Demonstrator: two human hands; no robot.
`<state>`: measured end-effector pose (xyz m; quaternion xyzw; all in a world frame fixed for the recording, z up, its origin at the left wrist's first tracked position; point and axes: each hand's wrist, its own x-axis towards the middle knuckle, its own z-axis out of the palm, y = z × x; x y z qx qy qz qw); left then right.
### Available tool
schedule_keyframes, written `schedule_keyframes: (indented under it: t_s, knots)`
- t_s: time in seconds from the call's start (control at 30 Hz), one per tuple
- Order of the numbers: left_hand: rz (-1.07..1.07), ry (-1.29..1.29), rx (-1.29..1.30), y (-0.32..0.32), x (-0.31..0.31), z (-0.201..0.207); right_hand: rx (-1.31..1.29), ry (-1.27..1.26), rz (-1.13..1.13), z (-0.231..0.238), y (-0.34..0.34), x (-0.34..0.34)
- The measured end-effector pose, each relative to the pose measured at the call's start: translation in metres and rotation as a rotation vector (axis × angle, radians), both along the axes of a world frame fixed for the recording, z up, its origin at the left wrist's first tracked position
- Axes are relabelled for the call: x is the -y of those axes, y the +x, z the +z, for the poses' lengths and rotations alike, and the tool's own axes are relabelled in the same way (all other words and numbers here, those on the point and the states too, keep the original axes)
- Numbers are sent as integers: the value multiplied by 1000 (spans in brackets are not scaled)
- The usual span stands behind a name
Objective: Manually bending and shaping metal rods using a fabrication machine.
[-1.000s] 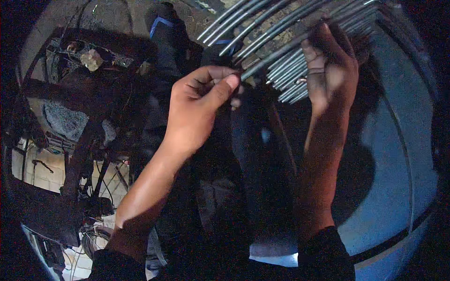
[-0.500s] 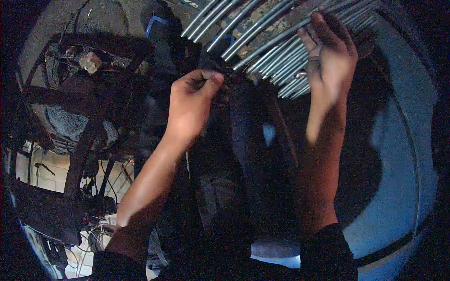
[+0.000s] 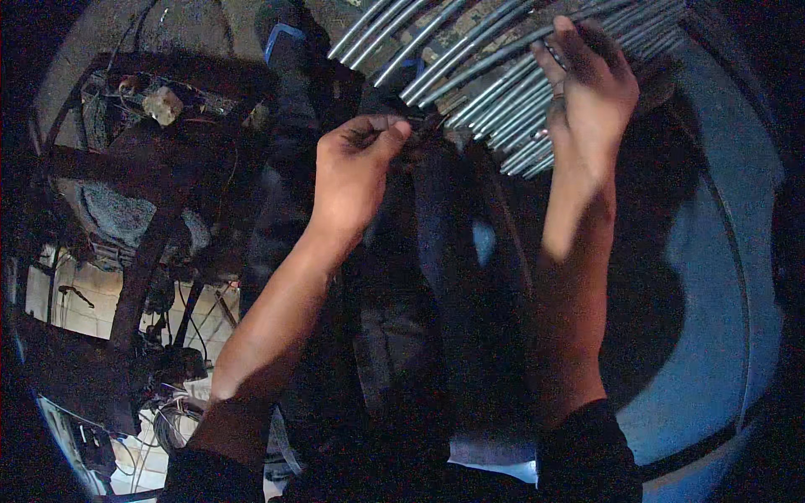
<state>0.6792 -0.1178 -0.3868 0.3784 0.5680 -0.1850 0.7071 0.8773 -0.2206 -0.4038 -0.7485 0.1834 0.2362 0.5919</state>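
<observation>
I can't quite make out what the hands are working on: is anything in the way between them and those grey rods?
Nothing visible. The right hand already lies on the bundle of grey rods, fingers spread over them. The left hand pinches something small and dark just below the rod ends, with only open space between.

Left hand (image 3: 356, 172) is pinched shut on something too small and dark to make out. Right hand (image 3: 587, 92) covers part of the grey rods (image 3: 470, 75), whose far ends run off the top edge. The dark upright piece (image 3: 453, 277) between the forearms is lost in shadow. The metal frame (image 3: 151, 168) is murky, its clutter unreadable.
</observation>
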Motion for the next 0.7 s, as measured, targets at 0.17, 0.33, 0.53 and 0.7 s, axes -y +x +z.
schedule_keyframes:
  t_s: [0.17, 0.33, 0.53, 0.7]
  knots:
    - [40, -15, 10, 4, 0, 0, 24, -43, 14, -5, 2, 0]
    - [23, 20, -21, 7, 0, 2, 55, -24, 87, -8, 0, 1]
    - [9, 1, -13, 4, 3, 1, 39, -48, 81, -2, -2, 1]
    - [118, -83, 19, 5, 5, -6, 25, -45, 72, -6, 0, 7]
